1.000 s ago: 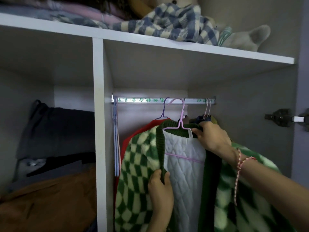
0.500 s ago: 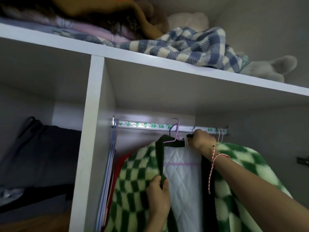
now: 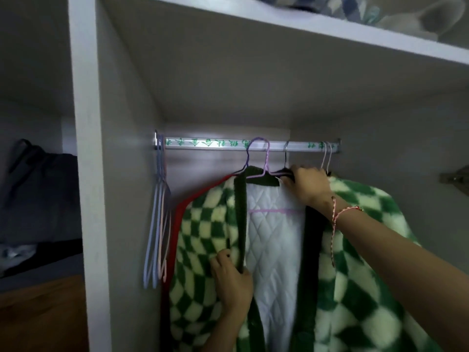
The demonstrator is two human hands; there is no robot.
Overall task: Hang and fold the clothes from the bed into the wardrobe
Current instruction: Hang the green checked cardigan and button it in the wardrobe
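A green-and-cream checked fleece jacket (image 3: 203, 224) with white quilted lining (image 3: 274, 240) hangs on a pink hanger (image 3: 266, 158) whose hook is over the wardrobe rail (image 3: 213, 143). My left hand (image 3: 232, 278) grips the jacket's dark green front edge from below. My right hand (image 3: 308, 185) holds the collar at the hanger's right shoulder, just under the rail. A red garment (image 3: 181, 212) on a purple hanger (image 3: 250, 154) hangs right behind the jacket's left side.
Several bare hangers (image 3: 158, 224) hang at the rail's left end against the white divider (image 3: 88, 174). More hanger hooks (image 3: 326, 154) sit at the right end. Dark folded clothes (image 3: 43, 199) fill the left compartment. A shelf (image 3: 330, 34) above holds a blanket and soft toy.
The view has moved closer and lower. The hanger hook now sits over the rail, and my right hand has dropped from the rail to the collar. The left hand keeps its grip.
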